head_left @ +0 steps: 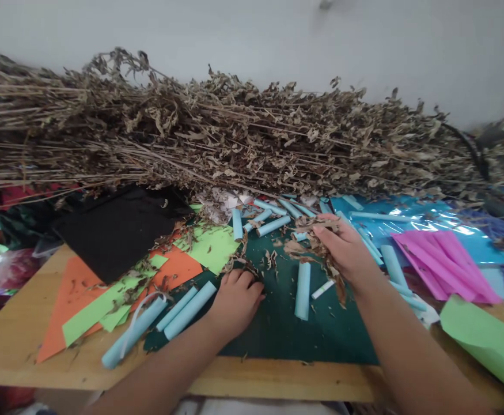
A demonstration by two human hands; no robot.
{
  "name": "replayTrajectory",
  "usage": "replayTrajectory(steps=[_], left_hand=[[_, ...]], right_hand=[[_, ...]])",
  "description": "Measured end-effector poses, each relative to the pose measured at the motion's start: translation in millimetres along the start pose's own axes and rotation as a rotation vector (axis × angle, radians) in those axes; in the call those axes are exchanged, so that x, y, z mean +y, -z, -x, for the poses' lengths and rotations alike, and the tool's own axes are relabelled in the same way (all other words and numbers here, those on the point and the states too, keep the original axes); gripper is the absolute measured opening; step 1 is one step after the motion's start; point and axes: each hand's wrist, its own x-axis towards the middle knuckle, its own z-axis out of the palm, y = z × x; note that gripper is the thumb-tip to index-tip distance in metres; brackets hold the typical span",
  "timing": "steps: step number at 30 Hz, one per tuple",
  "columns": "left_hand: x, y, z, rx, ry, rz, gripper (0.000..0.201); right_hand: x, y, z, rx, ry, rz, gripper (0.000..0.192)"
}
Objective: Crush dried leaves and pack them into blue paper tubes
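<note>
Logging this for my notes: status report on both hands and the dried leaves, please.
Left hand curled, knuckles down on green mat. Right hand shut on dried leaves. Blue paper rolls scattered around both hands; stalk pile behind.

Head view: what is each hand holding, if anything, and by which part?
The right hand holds a clump of dried leaves, bunched in the fingers. The left hand rests curled on the green mat; whether it holds anything cannot be told.

Person's body: two bare forearms and hands, head view.
Left hand [235, 301] and right hand [344, 252]: no sleeves, gloves, rings, watch or bands visible from wrist to lower frame edge; fingernails short, unpainted. Nothing else of the body in view.
</note>
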Motion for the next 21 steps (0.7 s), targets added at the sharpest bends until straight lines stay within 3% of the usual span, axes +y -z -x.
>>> replayTrajectory(steps=[3, 5, 11, 13, 18, 21], left_hand=[[-1.9, 0.3, -9.7, 0.078, 0.092, 0.363, 0.011], [-0.5, 0.5, -15.8, 0.135, 0.148, 0.49, 0.01], [23.5, 4.7, -48.2, 0.4, 0.422, 0.923, 0.035], [35.7, 8.4, -62.3, 0.467, 0.453, 1.08, 0.039], [53.9, 19.1, -84.4, 0.701, 0.448, 1.789, 0.032], [50.5, 22.0, -83.8, 0.766, 0.418, 1.741, 0.027]], right_hand=[[12.5, -20.6, -6.2, -0.034, -0.032, -0.174, 0.023], [21.2, -31.4, -7.4, -0.076, -0.072, -0.248, 0.025], [32.1, -57.5, 1.3, -0.159, -0.102, -0.353, 0.023], [32.9, -68.3, 2.4, -0.131, -0.06, -0.354, 0.021], [36.2, -91.2, 0.6, -0.07, 0.048, -0.297, 0.017], [38.6, -100.4, 1.1, -0.099, 0.092, -0.238, 0.013]])
